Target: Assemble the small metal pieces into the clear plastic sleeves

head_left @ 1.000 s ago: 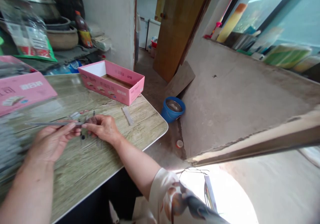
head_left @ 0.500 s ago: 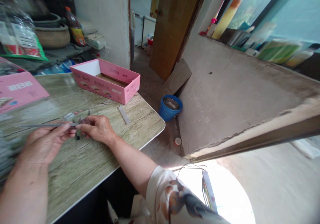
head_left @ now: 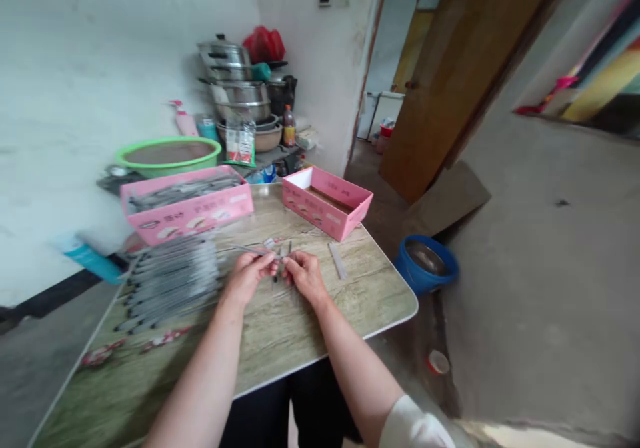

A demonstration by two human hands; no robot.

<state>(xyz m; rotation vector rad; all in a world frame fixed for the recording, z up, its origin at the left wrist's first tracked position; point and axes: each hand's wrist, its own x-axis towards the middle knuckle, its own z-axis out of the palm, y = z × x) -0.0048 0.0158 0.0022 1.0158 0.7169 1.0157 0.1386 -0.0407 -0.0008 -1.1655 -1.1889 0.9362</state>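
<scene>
Head view shows a wood-grain folding table carrying everything. Along its far edge, toward the left corner, lies a long pink box filled with grey pens laid lengthwise, so that they pack flat. At the far right corner sits a second pink box, open and holding only a brown insert as far as can be seen. It stands within reach of the right arm.

Nearer the left edge lies a spread of grey pens, side by side in rough rows with their ends lined up, which keeps them from rolling and makes one easy to pick out.

In the middle of the table the two hands meet. The left hand pinches a thin grey pen body between thumb and fingertips; the body runs out to the left, nearly level above the tabletop. The right hand closes its fingertips on a small part at the near end of that body; blur hides what the part is. The hands hold from opposite ends, apparently to steady the thin piece where they join.

Just beyond the fingers lie a few small loose parts, and just right of them a pale short strip, all close to the hands.
</scene>
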